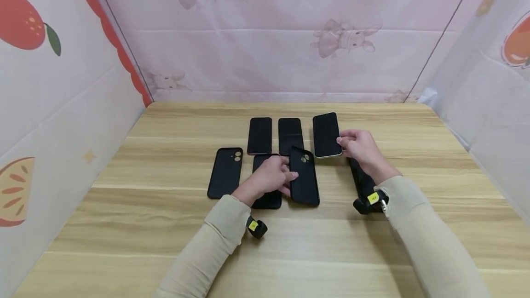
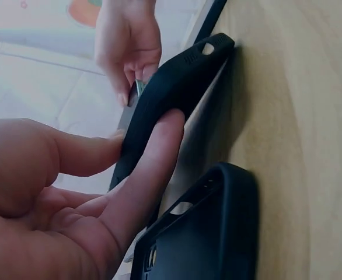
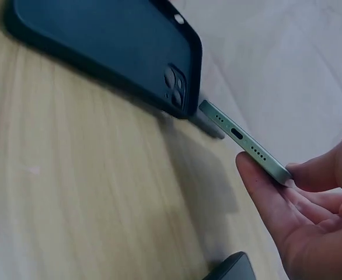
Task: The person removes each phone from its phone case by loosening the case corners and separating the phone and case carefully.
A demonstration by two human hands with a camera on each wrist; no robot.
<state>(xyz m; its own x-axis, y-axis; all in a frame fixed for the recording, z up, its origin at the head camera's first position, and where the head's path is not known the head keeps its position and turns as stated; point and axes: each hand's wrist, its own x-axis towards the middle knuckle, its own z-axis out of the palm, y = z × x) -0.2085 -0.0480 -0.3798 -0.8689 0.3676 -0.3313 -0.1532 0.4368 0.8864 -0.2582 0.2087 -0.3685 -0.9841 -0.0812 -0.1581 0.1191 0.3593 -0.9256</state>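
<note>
My left hand point(image 1: 269, 176) pinches a black phone case point(image 1: 305, 180) by its left edge, tilted up off the table. In the left wrist view the thumb and a finger lie on either side of the case point(image 2: 159, 105). My right hand point(image 1: 364, 151) grips a phone point(image 1: 326, 134) at its lower right edge, its dark screen showing in the head view. In the right wrist view that phone point(image 3: 247, 143) has a pale green frame with a charging port and is raised off the wood. Partly hidden under my left hand lies another black case point(image 1: 267, 201).
Two dark phones lie at the back, one on the left point(image 1: 260, 135) and one in the middle point(image 1: 290, 133). A third black case point(image 1: 225, 173) rests at the left. Beneath my right wrist is a dark flat object point(image 1: 361, 179), partly covered. Printed curtains point(image 1: 269, 68) surround the wooden table point(image 1: 165, 224).
</note>
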